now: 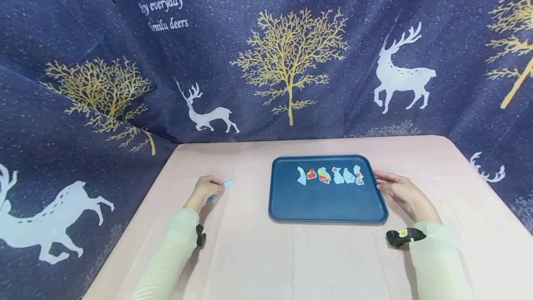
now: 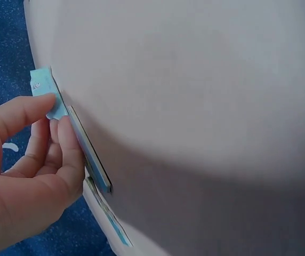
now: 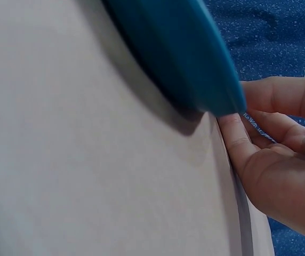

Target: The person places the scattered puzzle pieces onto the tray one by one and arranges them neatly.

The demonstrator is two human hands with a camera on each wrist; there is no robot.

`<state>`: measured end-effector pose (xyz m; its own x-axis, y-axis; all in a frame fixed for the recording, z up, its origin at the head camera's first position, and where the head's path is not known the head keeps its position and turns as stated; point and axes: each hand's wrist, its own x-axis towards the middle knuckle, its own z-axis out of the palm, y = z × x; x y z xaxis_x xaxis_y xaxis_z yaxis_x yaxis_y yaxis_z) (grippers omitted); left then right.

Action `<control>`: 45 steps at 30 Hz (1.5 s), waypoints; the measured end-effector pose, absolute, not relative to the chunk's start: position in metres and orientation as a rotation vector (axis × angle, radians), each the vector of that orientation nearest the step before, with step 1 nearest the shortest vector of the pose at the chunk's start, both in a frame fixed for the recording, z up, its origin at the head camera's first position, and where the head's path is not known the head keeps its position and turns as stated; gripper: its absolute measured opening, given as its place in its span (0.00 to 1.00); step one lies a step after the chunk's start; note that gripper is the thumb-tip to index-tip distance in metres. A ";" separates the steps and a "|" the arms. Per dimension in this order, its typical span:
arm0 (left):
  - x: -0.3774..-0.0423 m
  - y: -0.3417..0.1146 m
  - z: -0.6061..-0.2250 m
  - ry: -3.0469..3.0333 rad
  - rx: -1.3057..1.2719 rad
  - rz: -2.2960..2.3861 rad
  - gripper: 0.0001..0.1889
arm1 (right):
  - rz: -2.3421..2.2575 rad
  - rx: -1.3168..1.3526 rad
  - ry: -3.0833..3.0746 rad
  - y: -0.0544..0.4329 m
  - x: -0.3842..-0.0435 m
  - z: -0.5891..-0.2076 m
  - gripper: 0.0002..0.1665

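Pinching a blue card point(image 2: 50, 96) – left hand point(image 1: 206, 189), right hand point(image 1: 401, 191) relaxed at tray point(image 1: 329, 207) edge

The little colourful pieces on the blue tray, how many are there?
6, I think. They sit in one row across the far part of the tray, left to right. The last ones overlap, so one more may hide.
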<state>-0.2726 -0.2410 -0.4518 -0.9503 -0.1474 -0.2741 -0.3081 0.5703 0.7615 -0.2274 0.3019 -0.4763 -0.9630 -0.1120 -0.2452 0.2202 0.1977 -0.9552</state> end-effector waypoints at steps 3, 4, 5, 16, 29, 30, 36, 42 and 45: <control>-0.280 -0.241 -0.456 2.576 -0.349 1.400 0.13 | -1.840 0.114 2.207 0.302 -0.227 -0.476 0.39; -0.283 -0.241 -0.459 2.560 -0.331 1.433 0.12 | -1.843 0.119 2.203 0.302 -0.228 -0.476 0.40; -0.285 -0.240 -0.460 2.544 -0.323 1.452 0.12 | -1.840 0.120 2.202 0.302 -0.228 -0.475 0.40; -0.284 -0.207 -0.448 2.389 -0.245 1.648 0.31 | -1.890 0.093 2.179 0.303 -0.228 -0.477 0.39; -0.293 -0.169 -0.447 2.328 -0.192 1.723 0.30 | -1.873 0.099 2.178 0.303 -0.228 -0.477 0.40; -0.294 -0.167 -0.448 2.322 -0.183 1.727 0.30 | -1.874 0.101 2.175 0.303 -0.228 -0.476 0.40; -0.298 -0.149 -0.448 2.295 -0.161 1.761 0.32 | -1.873 0.095 2.170 0.302 -0.227 -0.473 0.40; -0.301 -0.129 -0.443 2.256 -0.126 1.818 0.32 | -1.893 0.068 2.171 0.301 -0.226 -0.473 0.40; -0.302 -0.118 -0.439 2.235 -0.107 1.865 0.31 | -1.892 0.084 2.166 0.301 -0.226 -0.472 0.40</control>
